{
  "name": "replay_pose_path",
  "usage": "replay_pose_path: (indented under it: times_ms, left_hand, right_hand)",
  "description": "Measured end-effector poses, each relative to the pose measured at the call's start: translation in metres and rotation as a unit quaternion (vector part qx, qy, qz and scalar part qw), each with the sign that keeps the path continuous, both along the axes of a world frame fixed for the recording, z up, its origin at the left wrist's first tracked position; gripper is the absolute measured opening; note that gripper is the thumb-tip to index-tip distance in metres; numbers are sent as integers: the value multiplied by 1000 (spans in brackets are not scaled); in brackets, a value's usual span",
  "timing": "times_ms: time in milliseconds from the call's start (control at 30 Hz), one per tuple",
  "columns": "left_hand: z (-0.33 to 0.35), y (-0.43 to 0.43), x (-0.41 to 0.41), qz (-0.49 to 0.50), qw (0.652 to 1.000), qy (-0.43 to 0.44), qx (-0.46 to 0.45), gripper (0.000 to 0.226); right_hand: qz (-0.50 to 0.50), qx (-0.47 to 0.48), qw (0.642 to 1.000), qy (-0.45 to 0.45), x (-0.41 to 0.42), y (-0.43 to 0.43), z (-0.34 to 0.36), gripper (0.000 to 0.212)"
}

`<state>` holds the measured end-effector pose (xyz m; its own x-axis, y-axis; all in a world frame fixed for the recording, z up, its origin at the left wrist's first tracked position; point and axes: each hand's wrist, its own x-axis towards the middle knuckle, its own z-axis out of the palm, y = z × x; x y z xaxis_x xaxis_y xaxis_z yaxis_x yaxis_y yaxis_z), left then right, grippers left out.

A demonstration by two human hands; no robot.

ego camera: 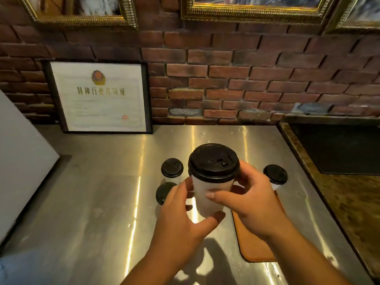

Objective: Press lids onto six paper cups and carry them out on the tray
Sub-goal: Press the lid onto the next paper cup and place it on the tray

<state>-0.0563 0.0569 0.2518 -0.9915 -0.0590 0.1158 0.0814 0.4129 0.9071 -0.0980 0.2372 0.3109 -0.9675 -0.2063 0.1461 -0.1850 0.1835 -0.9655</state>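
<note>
A white paper cup (207, 192) with a black lid (213, 161) is held up above the steel counter, close to the camera. My right hand (250, 200) grips its right side, thumb across the front. My left hand (181, 210) cups it from the left and below, thumb under the base. Behind it on the counter stand three more lidded cups: one at the back left (172, 168), one nearer on the left (164, 193), one on the right (275, 174). An orange-brown tray (253, 249) lies under my right wrist, mostly hidden.
The steel counter (92, 192) runs to a brick wall, where a framed certificate (100, 97) leans. A white panel (20, 157) borders the left. To the right is a speckled stone ledge (353, 194) with a dark mat (339, 149).
</note>
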Motion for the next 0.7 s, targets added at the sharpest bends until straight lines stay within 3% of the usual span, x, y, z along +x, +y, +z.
replay_pose_path:
  times_ms: [167,300,700]
  left_hand:
    - [34,9,17,43,999,15,28,88]
    - [51,6,28,64,997,38,32,76]
    - [70,-2,55,45,997,56,11,82]
  right_hand:
    - [0,6,1000,21,22,-10,19,64]
    - [-4,8,999,39,38,-17,30,64]
    - [10,-13,999,48,60,-20,45,71]
